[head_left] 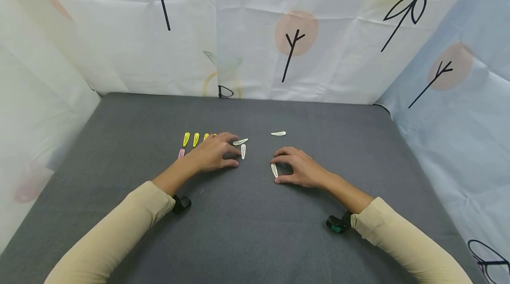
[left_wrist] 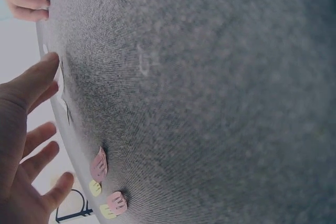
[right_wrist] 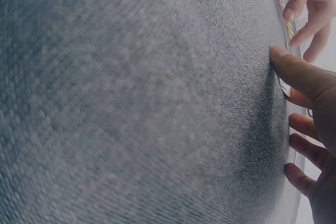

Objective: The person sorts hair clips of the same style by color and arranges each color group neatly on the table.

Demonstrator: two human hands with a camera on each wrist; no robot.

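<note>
My right hand [head_left: 300, 169] pinches a white snap hair clip [head_left: 274, 170] between thumb and fingers, low over the grey table. In the right wrist view, part of that clip [right_wrist: 284, 87] shows beside the thumb. My left hand [head_left: 213, 153] is spread over the table with nothing in its grasp. Close to its fingertips lie two white hair clips, one slanted [head_left: 240, 142] and one upright in the head view [head_left: 243, 151]. Yellow hair clips [head_left: 186, 139] and a pink hair clip [head_left: 181, 153] lie left of this hand, which partly covers the row.
Another white hair clip [head_left: 278, 133] lies farther back, beyond my right hand. The grey cloth-covered table [head_left: 239, 235] ends at a patterned curtain [head_left: 247, 31] behind and at both sides. In the left wrist view, pink clips [left_wrist: 117, 203] sit near the left fingers.
</note>
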